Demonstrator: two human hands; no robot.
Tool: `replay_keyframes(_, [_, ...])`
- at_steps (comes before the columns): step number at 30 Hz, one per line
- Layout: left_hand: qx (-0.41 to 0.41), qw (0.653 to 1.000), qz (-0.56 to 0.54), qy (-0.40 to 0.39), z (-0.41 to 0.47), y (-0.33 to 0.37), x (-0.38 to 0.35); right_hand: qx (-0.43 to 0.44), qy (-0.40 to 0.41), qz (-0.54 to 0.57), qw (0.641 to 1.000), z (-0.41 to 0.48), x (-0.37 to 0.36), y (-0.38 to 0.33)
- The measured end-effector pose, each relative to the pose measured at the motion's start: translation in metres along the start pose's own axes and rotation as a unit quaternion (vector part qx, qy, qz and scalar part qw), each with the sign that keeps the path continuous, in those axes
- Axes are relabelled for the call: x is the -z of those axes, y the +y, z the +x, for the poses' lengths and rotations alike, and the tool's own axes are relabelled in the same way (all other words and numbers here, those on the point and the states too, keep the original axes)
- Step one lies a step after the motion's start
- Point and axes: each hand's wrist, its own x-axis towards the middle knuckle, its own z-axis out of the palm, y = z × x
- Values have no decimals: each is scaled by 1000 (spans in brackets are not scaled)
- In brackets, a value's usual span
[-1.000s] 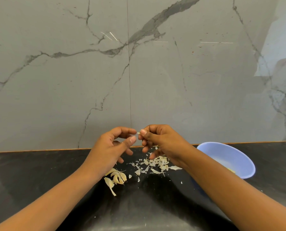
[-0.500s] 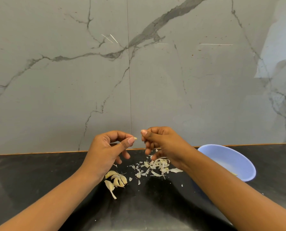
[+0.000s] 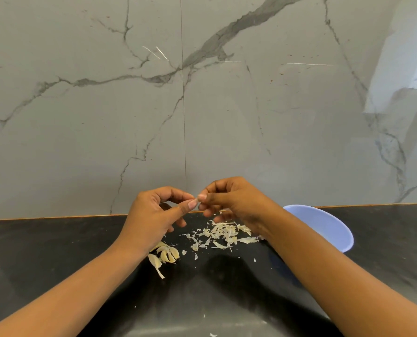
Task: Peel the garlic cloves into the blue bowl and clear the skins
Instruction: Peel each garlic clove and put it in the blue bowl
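Observation:
My left hand (image 3: 154,215) and my right hand (image 3: 229,198) meet above the black counter, fingertips touching. Between them they pinch a small garlic clove (image 3: 196,200), mostly hidden by the fingers. Under my left hand lies a cluster of unpeeled garlic cloves (image 3: 166,255). A scatter of pale garlic skins (image 3: 223,235) lies on the counter below my right hand. The blue bowl (image 3: 324,227) stands to the right, partly behind my right forearm; its contents are hidden.
The black counter (image 3: 56,259) runs to a grey marble wall (image 3: 178,105) just behind the hands. Tiny skin flecks (image 3: 254,260) dot the counter nearer to me.
The hands drew slightly apart half a second ago and have come back together at the fingertips. The view has tilted a little, so the hands sit higher against the wall.

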Motion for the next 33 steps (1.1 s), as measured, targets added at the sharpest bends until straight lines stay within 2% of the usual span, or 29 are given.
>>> replay_keyframes(3, [3,1000,-14,-17,-1,-2,-3,18,29,-30,999,-12,23,-17])
replay_keyframes(6, [-1,997,21,-77,-1,-8,-4,22,74,-83,994,-40,63,-27])
replay_keyframes(12, [-30,982,111,-148,-3,-13,-13,-86,88,-255,959,-84,127,-11])
replay_keyframes(16, [-43,980,136,-138,-4,-13,-13,-105,70,-316,940,-84,130,-11])
replay_keyframes(20, [-44,986,139,-85,0,-11,-4,-44,126,-305,943,-75,119,-22])
replay_keyframes(23, [-48,987,151,-24,7,-7,12,14,130,-293,947,-59,86,-25])
replay_keyframes(25, [-39,985,169,16,13,-10,29,33,101,-318,942,-39,54,-19])
replay_keyframes(29, [14,985,152,79,28,-31,70,80,-23,-393,916,5,-13,3])
replay_keyframes(33, [16,986,143,87,38,-45,89,162,-109,-431,881,37,-59,11])
